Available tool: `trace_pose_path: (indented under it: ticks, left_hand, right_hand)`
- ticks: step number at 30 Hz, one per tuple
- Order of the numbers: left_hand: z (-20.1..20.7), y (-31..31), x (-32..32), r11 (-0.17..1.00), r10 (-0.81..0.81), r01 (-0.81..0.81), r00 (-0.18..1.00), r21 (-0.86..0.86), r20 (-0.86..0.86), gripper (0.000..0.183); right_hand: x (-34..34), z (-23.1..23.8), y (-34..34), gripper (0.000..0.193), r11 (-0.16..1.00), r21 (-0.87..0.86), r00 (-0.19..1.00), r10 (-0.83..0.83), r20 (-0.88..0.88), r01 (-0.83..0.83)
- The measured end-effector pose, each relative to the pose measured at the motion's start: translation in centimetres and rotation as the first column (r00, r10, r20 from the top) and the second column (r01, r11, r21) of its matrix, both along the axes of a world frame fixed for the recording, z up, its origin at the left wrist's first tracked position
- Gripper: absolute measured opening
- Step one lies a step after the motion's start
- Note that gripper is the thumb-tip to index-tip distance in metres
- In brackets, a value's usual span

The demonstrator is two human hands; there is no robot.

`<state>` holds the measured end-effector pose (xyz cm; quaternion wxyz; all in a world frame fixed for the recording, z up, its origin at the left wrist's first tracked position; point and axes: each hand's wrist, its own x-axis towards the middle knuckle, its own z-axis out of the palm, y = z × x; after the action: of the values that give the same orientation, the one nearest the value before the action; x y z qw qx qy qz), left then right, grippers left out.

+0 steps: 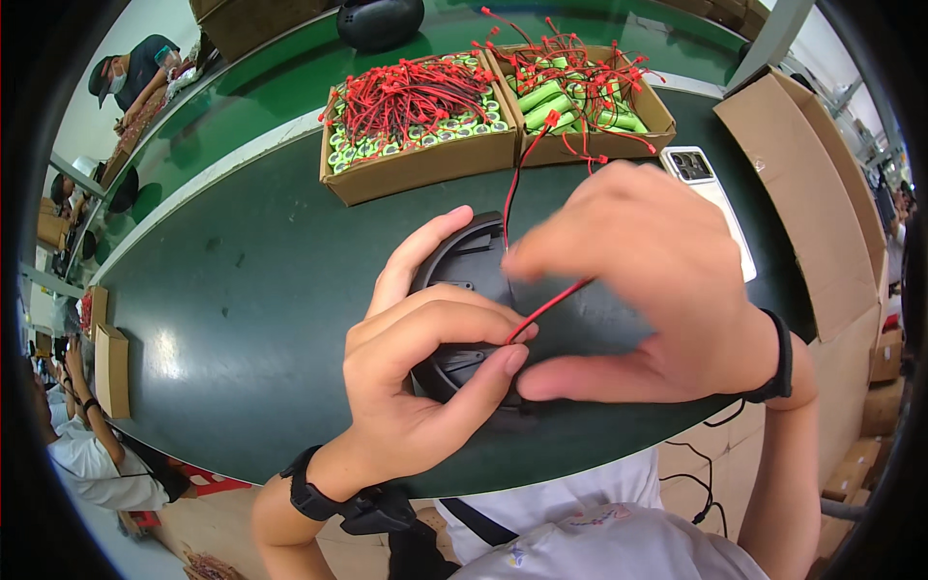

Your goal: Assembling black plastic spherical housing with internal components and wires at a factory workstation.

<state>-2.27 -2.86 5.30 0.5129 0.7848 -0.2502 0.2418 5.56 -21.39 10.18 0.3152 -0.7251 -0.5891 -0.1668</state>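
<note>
The left grip [416,362] is curled round the left side of a black round housing [478,261], its thumb and fingertips drawn together at a red-and-black wire [554,305] over the housing's open interior. The wire slants up rightward beneath the right grip [667,266], which is blurred over the housing's right side, thumb and forefinger apart; whether it holds the wire cannot be told. The housing is above the green desk [232,329]. Beyond stand a white phone [723,208] and two cartons of wired green cells, left carton [425,166] and right carton [590,148].
</note>
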Motion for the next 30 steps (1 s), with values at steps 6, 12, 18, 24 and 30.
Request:
trace_pose_path:
  ticks: [6,12,18,24,30]
  left_hand:
    - [-0.4,0.6,-0.4,0.998,-0.065,0.064,0.995,-0.018,-0.071,0.013]
    - [-0.4,0.5,-0.1,0.993,-0.032,0.029,0.999,-0.115,-0.019,0.017]
    - [-0.5,0.9,-0.3,0.998,-0.063,0.062,0.993,-0.017,-0.095,0.014]
    - [-0.8,0.9,-0.5,0.998,-0.043,0.041,0.997,-0.044,-0.062,0.017]
    - [-0.5,1.0,-0.5,0.997,-0.081,0.081,0.995,-0.002,-0.063,0.022]
  right_hand:
    - [-0.5,-1.5,-2.8,0.064,0.997,0.028,0.892,-0.055,-0.449,0.076]
    - [-1.5,-2.1,-2.3,0.036,0.985,-0.021,0.721,0.110,-0.684,-0.171]
    - [-1.2,-2.8,-2.5,0.038,0.981,0.003,0.688,0.140,-0.712,-0.196]
    - [-1.4,-3.8,-2.4,0.029,0.975,0.048,0.539,0.161,-0.827,-0.217]
    - [-1.4,-3.9,-2.0,0.025,0.973,0.052,0.636,0.187,-0.749,-0.224]
